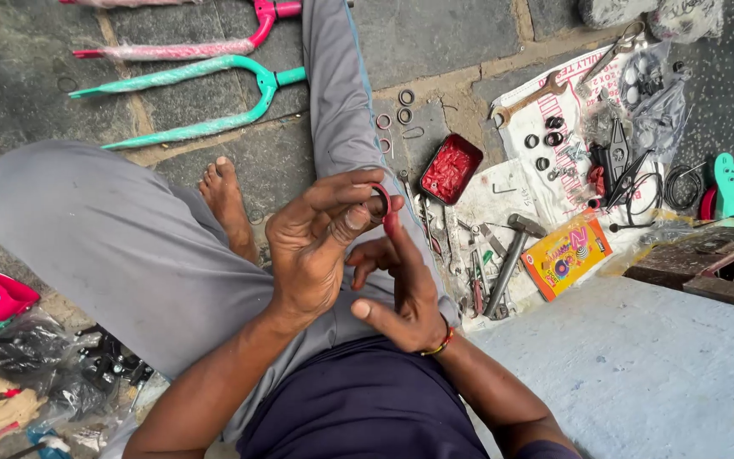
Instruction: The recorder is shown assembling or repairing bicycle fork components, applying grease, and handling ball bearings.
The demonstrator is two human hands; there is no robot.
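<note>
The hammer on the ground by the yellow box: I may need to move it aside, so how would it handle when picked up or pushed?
The hammer probably feels head-heavy: its metal head looks thick beside the slim handle. It looks rigid, so it should lift without flexing. Pushed, it would likely slide or pivot rather than roll, and may drag the small tools lying against its handle end.

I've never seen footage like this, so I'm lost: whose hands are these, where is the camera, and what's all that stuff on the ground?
The camera sits on the person's head, looking down at their lap as they sit on a stone floor. The left hand pinches a small ring smeared red at its fingertips; the right hand is open beside it, one fingertip reddened. Nearby lie a tin of red grease, a hammer, loose rings, an orange box and a green bicycle fork.
</note>
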